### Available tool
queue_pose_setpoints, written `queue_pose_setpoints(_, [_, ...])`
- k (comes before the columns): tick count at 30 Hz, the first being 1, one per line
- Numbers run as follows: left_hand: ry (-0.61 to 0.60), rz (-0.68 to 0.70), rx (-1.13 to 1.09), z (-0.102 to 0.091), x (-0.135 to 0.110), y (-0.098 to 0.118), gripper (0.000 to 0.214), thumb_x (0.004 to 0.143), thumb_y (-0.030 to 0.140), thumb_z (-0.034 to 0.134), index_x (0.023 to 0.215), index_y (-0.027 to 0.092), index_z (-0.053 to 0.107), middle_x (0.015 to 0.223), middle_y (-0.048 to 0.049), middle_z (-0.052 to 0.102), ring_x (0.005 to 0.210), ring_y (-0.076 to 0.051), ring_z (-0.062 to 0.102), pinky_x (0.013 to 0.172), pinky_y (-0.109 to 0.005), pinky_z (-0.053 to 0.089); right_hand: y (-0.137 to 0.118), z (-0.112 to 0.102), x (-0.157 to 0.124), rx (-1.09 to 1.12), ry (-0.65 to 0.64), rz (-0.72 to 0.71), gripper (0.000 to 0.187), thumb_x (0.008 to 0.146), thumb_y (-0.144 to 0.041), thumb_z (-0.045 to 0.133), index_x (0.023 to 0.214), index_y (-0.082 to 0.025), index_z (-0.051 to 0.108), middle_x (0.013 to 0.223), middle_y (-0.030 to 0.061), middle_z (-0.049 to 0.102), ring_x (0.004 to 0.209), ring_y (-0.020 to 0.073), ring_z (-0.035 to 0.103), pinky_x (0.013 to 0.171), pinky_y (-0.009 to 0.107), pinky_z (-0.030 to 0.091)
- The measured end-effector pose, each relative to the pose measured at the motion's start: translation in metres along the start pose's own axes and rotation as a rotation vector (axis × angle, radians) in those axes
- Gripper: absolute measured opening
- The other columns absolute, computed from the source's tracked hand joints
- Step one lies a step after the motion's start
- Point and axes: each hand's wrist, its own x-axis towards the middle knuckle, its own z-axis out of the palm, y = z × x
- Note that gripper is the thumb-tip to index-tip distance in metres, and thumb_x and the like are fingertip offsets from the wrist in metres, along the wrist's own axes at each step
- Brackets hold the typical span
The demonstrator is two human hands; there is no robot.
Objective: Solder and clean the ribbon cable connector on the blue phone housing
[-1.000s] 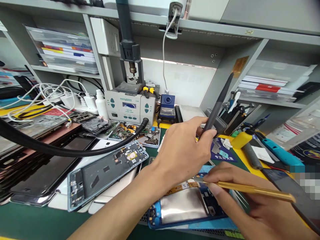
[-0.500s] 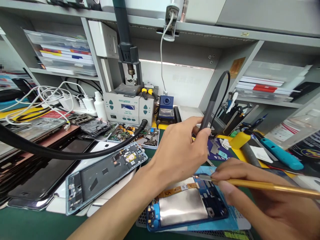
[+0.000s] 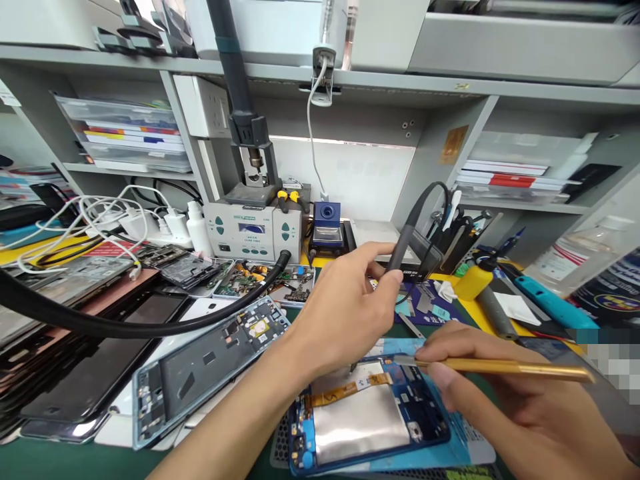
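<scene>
While hose (image 3: 150, 329) arches, hand (image 3: 350, 303) overhangs phone (image 3: 365, 427).

Yellow bottle (image 3: 473, 283): beyond right grip (image 3: 493, 400).
Yellow-handled pliers (image 3: 283, 198): beyond left grip (image 3: 350, 303).
White bottle (image 3: 198, 233): far left of both grips.

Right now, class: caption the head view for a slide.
Left hand with corded black tool, right hand with gold tool, at opened blue phone.
</scene>
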Motion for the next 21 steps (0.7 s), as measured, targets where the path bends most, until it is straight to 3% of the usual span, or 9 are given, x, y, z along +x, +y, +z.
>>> queue_pose_setpoints(10, [-0.057,-0.168,-0.229,-0.009,0.004,0.013,0.037,0.101,0.025,0.055,0.136,0.015,0.058,0.098,-0.0034,0.073,0.048,-0.004,0.036,0.043,-0.022,0.031,0.002,-0.002,0.000,0.076,0.018,0.025,0.013,0.102,-0.024,0.057,0.105,-0.034,0.063,0.096,-0.0034,0.072,0.088,0.0190,0.071,0.070,0.026,0.057])
queue_pose_setpoints(16, [-0.071,-0.187,-0.324,-0.010,0.005,0.017,0.029,0.103,0.030,0.055,0.130,0.020,0.061,0.083,0.0026,0.064,0.047,-0.004,0.032,0.041,-0.020,0.027,0.001,-0.003,0.003,0.200,-0.005,0.129,0.013,0.103,-0.033,0.058,0.092,-0.030,0.066,0.081,-0.0050,0.065,0.066,0.0134,0.062,0.061,0.022,0.051])
queue_pose_setpoints(21, [-0.087,-0.187,-0.395,-0.007,0.005,0.015,0.031,0.102,0.036,0.060,0.130,0.023,0.065,0.081,0.0039,0.061,0.047,-0.003,0.029,0.042,-0.019,0.023,-0.001,-0.004,0.002,0.208,-0.007,0.166,0.017,0.104,-0.038,0.055,0.095,-0.028,0.067,0.084,-0.0018,0.066,0.070,0.0160,0.063,0.062,0.024,0.052])
